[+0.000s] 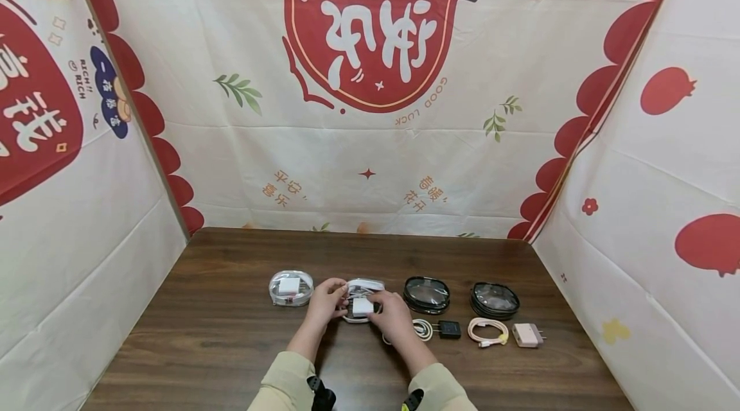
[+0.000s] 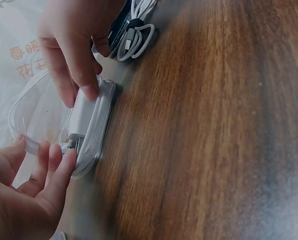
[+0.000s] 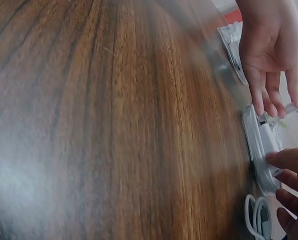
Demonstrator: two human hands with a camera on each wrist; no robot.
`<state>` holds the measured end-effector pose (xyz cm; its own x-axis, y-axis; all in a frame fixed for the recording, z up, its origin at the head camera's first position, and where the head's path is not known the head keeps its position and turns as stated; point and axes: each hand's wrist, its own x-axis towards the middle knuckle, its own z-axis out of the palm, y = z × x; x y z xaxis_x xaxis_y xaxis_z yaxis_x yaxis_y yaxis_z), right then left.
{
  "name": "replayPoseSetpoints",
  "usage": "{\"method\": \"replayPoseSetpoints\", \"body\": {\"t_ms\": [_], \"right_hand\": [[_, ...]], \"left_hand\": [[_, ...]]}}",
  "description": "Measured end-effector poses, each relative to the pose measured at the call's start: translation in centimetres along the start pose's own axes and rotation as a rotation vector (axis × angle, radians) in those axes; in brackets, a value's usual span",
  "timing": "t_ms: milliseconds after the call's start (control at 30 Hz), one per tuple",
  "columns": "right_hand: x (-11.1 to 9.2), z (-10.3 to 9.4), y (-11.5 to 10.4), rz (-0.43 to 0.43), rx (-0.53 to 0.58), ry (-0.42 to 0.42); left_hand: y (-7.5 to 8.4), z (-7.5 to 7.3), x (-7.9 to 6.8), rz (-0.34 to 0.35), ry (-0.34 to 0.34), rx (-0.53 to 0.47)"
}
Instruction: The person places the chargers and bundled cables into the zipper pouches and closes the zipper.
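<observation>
A clear zip pouch (image 2: 105, 107) with its see-through lid (image 2: 36, 107) raised lies on the table in front of me. A coiled white cable (image 1: 360, 293) sits inside it. My right hand (image 1: 395, 316) pinches a white charger plug (image 1: 362, 307) between thumb and fingers, at the pouch's opening. The charger's metal prongs point toward my left hand (image 1: 327, 302). That hand holds the pouch by its edge, thumb at the lid and fingertips at the rim beside the prongs.
Left of it lies a clear pouch (image 1: 291, 298) with a white charger and cable inside. Two black-edged pouches (image 1: 426, 295) (image 1: 494, 300) lie to the right. In front of those are a white cable (image 1: 424, 330), a black charger (image 1: 449, 329), a pinkish cable (image 1: 488, 332) and another white charger (image 1: 526, 335).
</observation>
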<state>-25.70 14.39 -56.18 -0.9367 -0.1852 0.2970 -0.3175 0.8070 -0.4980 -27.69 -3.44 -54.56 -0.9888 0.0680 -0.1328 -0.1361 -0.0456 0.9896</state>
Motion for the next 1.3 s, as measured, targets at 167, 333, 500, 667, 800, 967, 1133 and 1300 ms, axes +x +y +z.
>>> {"method": "replayPoseSetpoints", "body": {"t_ms": [167, 333, 500, 667, 800, 967, 1133, 1300], "right_hand": [[-0.1, 0.1, -0.2, 0.018, -0.003, 0.027], [-0.2, -0.4, -0.3, 0.039, 0.046, 0.026], [-0.4, -1.2, -0.3, 0.056, 0.106, 0.044], [-0.6, -1.9, -0.4, 0.065, 0.152, 0.082], [-0.6, -2.4, -0.6, 0.077, 0.161, 0.1], [-0.4, -2.7, -0.7, 0.07, 0.17, 0.136], [-0.3, -2.9, -0.7, 0.069, 0.176, 0.21], [0.1, -2.9, -0.9, 0.088, 0.19, 0.287]], "left_hand": [[0.0, 0.1, 0.0, 0.004, -0.003, -0.005], [0.0, 0.0, 0.2, -0.004, -0.004, -0.01], [0.2, -0.1, 0.4, -0.01, 0.0, 0.001], [0.3, -0.4, 0.8, -0.015, -0.005, 0.011], [0.2, -0.6, 1.3, -0.016, 0.002, 0.015], [0.1, -0.7, 1.7, -0.012, 0.016, 0.015], [0.2, -0.7, 1.6, 0.005, 0.018, 0.035], [0.0, -0.8, 1.3, 0.033, 0.022, 0.063]]}}
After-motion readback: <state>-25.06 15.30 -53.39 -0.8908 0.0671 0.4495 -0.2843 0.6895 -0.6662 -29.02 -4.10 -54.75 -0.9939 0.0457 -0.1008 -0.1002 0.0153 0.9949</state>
